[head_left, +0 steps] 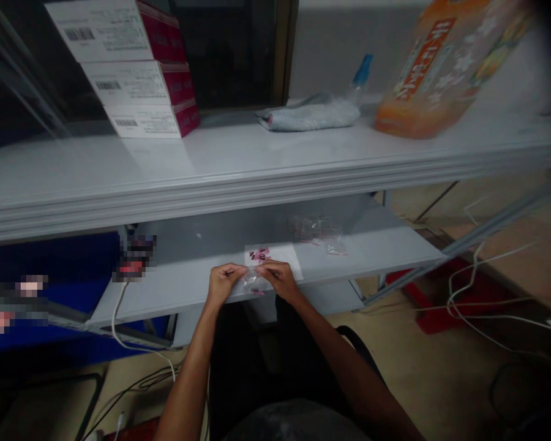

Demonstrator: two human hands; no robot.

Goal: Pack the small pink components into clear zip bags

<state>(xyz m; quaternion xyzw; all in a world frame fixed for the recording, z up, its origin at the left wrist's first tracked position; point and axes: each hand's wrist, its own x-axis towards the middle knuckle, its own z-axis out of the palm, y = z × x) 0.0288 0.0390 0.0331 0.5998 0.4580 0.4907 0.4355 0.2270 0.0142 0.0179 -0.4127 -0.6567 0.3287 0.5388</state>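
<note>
Between my two hands is a small clear plastic bag [251,280], with some small dark pink pieces at its bottom. My left hand [224,280] pinches the bag's upper left edge. On the other side, my right hand [279,277] pinches the upper right edge, its fingers closed. Just beyond my fingertips, a loose group of small pink and dark red pieces [259,253] lies on a white sheet of paper [290,257]. What exactly the pieces are is too small to tell.
Several empty clear bags [316,231] lie on the lower shelf [183,263] to the right. On the upper shelf [220,150] stand stacked white-and-red boxes [123,86], a wrapped bundle [310,115], a blue-topped bottle [362,73] and a large orange package [436,67]. White cables [459,300] hang at right.
</note>
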